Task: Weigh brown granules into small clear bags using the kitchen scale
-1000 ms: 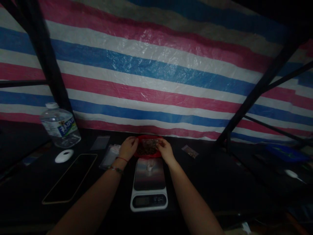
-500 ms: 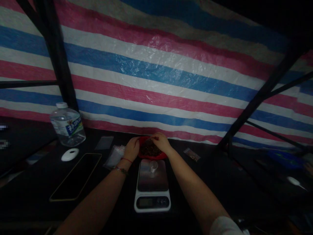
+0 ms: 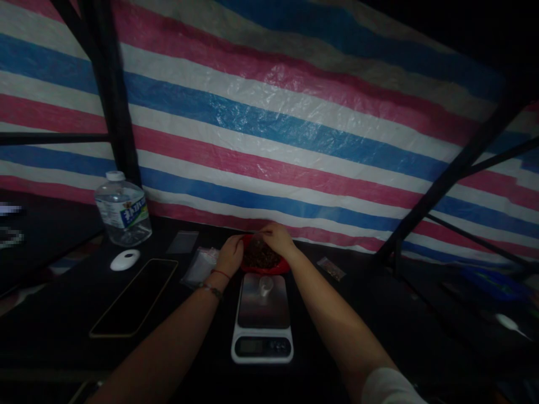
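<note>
On the dark table a red dish (image 3: 281,266) holds a heap of small dark bits. My left hand (image 3: 230,255) is curled against the dish's left rim. Over the dish's far edge my right hand (image 3: 275,237) is closed in a pinch, and what it pinches is too dim to make out. Just in front of the dish lies a white digital scale (image 3: 263,316) with a small clear cup (image 3: 265,286) on its platform.
A clear water bottle (image 3: 123,209) stands at the back left, with a white oval object (image 3: 125,260), a dark phone (image 3: 135,296) and clear plastic bags (image 3: 201,265) nearby. A small filled bag (image 3: 332,268) lies right of the dish. A striped tarp (image 3: 295,123) and black bars close the back.
A second ago both hands held a small clear bag over the dish. Now the right hand has moved left to the dish's far edge and the left sits at the rim.
</note>
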`<state>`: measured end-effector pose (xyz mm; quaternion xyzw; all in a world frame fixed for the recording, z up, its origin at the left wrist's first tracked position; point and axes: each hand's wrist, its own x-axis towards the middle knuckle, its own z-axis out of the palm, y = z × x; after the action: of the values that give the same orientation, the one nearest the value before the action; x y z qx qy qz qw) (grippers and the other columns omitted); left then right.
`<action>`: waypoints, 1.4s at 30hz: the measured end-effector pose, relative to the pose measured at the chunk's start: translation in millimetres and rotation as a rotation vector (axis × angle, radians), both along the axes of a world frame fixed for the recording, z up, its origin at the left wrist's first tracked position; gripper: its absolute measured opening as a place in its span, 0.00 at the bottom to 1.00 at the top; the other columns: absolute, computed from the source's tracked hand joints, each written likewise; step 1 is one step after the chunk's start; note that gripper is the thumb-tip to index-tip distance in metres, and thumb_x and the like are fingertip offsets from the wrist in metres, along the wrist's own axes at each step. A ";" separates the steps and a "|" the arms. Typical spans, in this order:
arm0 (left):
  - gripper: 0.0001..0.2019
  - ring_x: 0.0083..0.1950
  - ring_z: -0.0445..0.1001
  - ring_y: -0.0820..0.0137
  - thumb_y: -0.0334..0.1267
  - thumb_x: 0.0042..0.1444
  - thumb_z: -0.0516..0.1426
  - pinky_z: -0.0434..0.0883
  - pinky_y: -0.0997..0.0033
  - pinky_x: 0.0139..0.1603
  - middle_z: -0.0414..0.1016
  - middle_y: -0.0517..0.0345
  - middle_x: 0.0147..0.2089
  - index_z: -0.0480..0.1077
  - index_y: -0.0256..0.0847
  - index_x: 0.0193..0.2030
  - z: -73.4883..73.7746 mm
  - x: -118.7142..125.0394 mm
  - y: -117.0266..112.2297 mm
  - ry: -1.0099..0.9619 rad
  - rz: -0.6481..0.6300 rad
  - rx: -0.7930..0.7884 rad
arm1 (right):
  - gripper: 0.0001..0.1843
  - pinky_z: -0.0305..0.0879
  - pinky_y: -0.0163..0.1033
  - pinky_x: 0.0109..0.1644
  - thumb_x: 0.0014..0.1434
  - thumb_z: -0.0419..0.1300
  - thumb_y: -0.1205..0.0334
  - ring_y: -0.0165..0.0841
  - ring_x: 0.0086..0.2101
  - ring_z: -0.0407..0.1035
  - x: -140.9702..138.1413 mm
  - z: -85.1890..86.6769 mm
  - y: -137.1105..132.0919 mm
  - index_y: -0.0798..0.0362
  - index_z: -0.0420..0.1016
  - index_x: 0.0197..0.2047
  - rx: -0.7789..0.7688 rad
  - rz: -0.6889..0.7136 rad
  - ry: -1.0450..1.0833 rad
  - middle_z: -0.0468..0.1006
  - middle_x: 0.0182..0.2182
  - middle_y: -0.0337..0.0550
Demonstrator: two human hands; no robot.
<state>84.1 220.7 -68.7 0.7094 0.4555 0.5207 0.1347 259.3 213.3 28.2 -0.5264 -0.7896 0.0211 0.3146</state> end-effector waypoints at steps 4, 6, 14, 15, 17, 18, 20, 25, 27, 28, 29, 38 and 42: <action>0.18 0.51 0.72 0.64 0.35 0.59 0.44 0.67 0.59 0.57 0.75 0.49 0.47 0.72 0.37 0.48 1.1 1.1 -1.4 0.009 -0.009 0.006 | 0.11 0.64 0.38 0.48 0.55 0.57 0.69 0.34 0.41 0.70 -3.8 0.8 0.1 0.52 0.80 0.37 0.031 -0.027 -0.018 0.78 0.38 0.44; 0.18 0.51 0.72 0.64 0.35 0.60 0.44 0.67 0.59 0.57 0.74 0.48 0.47 0.72 0.37 0.48 1.0 1.4 -1.7 0.011 -0.006 0.007 | 0.11 0.64 0.38 0.48 0.56 0.57 0.68 0.34 0.41 0.70 -5.8 1.6 -1.2 0.52 0.80 0.38 0.043 -0.048 -0.029 0.77 0.40 0.45; 0.18 0.51 0.71 0.64 0.37 0.62 0.43 0.66 0.59 0.58 0.74 0.49 0.47 0.71 0.36 0.47 1.9 1.8 -3.3 0.009 -0.009 0.000 | 0.13 0.65 0.39 0.48 0.58 0.55 0.66 0.36 0.41 0.71 -1.3 15.9 -6.0 0.52 0.80 0.41 0.019 0.028 -0.140 0.79 0.40 0.45; 0.19 0.52 0.71 0.64 0.37 0.62 0.42 0.66 0.59 0.58 0.74 0.49 0.47 0.71 0.36 0.47 2.2 1.9 -3.6 0.013 -0.012 -0.004 | 0.13 0.65 0.39 0.48 0.58 0.55 0.66 0.36 0.42 0.72 1.1 18.5 -5.3 0.52 0.79 0.42 0.017 0.022 -0.129 0.80 0.41 0.45; 0.19 0.52 0.71 0.64 0.37 0.63 0.42 0.66 0.59 0.58 0.74 0.49 0.47 0.71 0.36 0.47 2.4 2.2 -4.0 0.013 -0.012 -0.011 | 0.13 0.65 0.39 0.49 0.57 0.55 0.67 0.36 0.42 0.72 5.6 21.3 -3.7 0.52 0.79 0.42 0.005 0.018 -0.105 0.80 0.41 0.45; 0.19 0.52 0.71 0.64 0.38 0.63 0.42 0.66 0.59 0.58 0.74 0.49 0.47 0.71 0.36 0.47 2.3 2.3 -4.1 0.011 -0.010 -0.013 | 0.14 0.65 0.39 0.50 0.57 0.55 0.67 0.36 0.43 0.72 7.3 21.0 -3.1 0.52 0.79 0.42 0.003 0.014 -0.086 0.80 0.42 0.44; 0.19 0.52 0.71 0.64 0.38 0.63 0.41 0.66 0.59 0.58 0.74 0.49 0.47 0.71 0.36 0.47 1.8 2.6 -4.5 0.004 -0.008 -0.008 | 0.14 0.65 0.38 0.50 0.57 0.55 0.68 0.35 0.42 0.72 9.7 16.5 -2.7 0.51 0.79 0.42 -0.005 0.018 -0.036 0.80 0.42 0.43; 0.18 0.50 0.71 0.65 0.38 0.64 0.42 0.67 0.60 0.57 0.74 0.50 0.46 0.71 0.38 0.46 -0.4 3.3 -5.6 -0.007 -0.007 0.010 | 0.12 0.67 0.38 0.46 0.56 0.56 0.67 0.34 0.39 0.74 15.9 -1.5 -4.6 0.51 0.79 0.40 0.012 0.018 0.082 0.81 0.39 0.42; 0.18 0.50 0.71 0.65 0.39 0.64 0.42 0.67 0.60 0.56 0.74 0.50 0.46 0.71 0.37 0.47 -0.5 3.5 -5.7 0.001 0.004 0.014 | 0.12 0.67 0.39 0.47 0.56 0.56 0.67 0.34 0.39 0.74 21.2 -6.0 -5.8 0.51 0.80 0.40 0.040 -0.002 0.140 0.81 0.39 0.43; 0.18 0.49 0.71 0.65 0.39 0.64 0.42 0.67 0.60 0.56 0.74 0.50 0.46 0.71 0.37 0.47 -0.2 3.6 -5.7 0.009 0.008 0.021 | 0.12 0.67 0.39 0.47 0.56 0.56 0.67 0.34 0.39 0.74 24.5 -7.9 -6.4 0.51 0.80 0.40 0.047 0.000 0.170 0.81 0.38 0.43; 0.18 0.49 0.71 0.64 0.39 0.64 0.42 0.67 0.59 0.56 0.74 0.50 0.45 0.71 0.37 0.46 0.5 3.6 -5.9 0.019 0.016 0.031 | 0.12 0.67 0.39 0.47 0.55 0.56 0.67 0.35 0.39 0.74 27.9 -9.8 -7.1 0.52 0.80 0.39 0.047 0.008 0.199 0.81 0.38 0.43; 0.17 0.52 0.68 0.60 0.45 0.62 0.48 0.63 0.56 0.55 0.73 0.49 0.49 0.70 0.39 0.49 17.8 7.8 -22.3 0.195 -0.037 0.210 | 0.13 0.69 0.38 0.34 0.54 0.57 0.55 0.33 0.28 0.71 37.7 -46.9 -14.3 0.52 0.76 0.39 -0.062 -0.028 0.834 0.78 0.29 0.41; 0.14 0.44 0.72 0.62 0.46 0.59 0.52 0.66 0.57 0.49 0.75 0.51 0.39 0.72 0.39 0.40 21.1 14.8 -28.1 0.253 -0.105 0.178 | 0.13 0.69 0.36 0.33 0.52 0.60 0.54 0.32 0.28 0.71 30.4 -64.7 -23.7 0.52 0.75 0.38 -0.130 0.030 1.004 0.77 0.29 0.39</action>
<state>99.0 192.6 -47.6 0.8011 0.3834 0.4579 0.0401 289.7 189.7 -36.6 -0.4584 -0.5455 0.3253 0.6217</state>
